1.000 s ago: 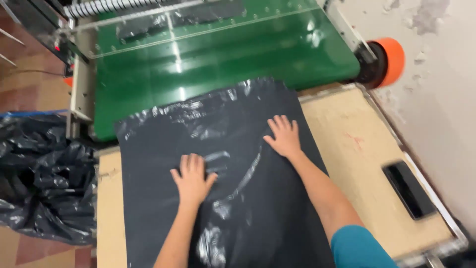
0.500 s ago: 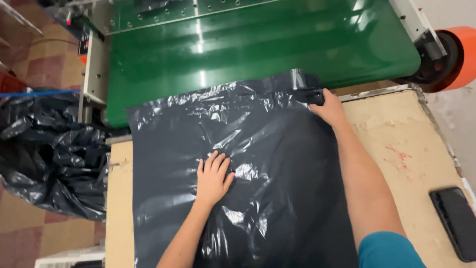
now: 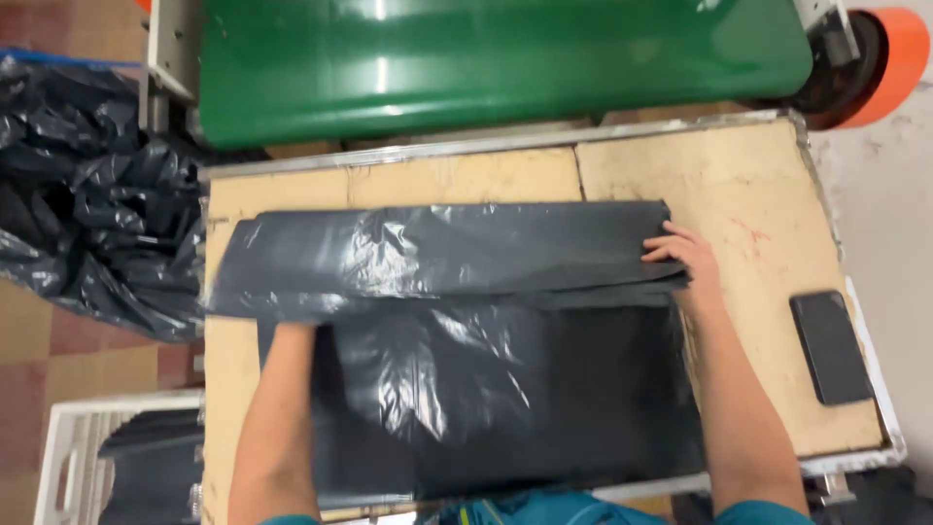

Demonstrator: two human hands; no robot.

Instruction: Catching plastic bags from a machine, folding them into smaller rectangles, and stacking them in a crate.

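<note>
A large black plastic bag (image 3: 486, 389) lies on a worn wooden table (image 3: 758, 175). Its far part is folded over into a long band (image 3: 437, 253) across the table. My right hand (image 3: 680, 261) grips the right end of that fold, fingers on top. My left forearm (image 3: 277, 408) runs up to the left end of the fold, and the hand itself is hidden under the plastic.
A green conveyor belt (image 3: 486, 58) with an orange roller (image 3: 896, 53) runs along the table's far edge. A black phone (image 3: 831, 345) lies at the table's right side. A heap of black bags (image 3: 87, 194) sits at the left, above a white crate (image 3: 68, 457).
My hands went from pressing flat on the spread bag to its two side edges. The bag's far part, which reached onto the belt, now lies folded back toward me.
</note>
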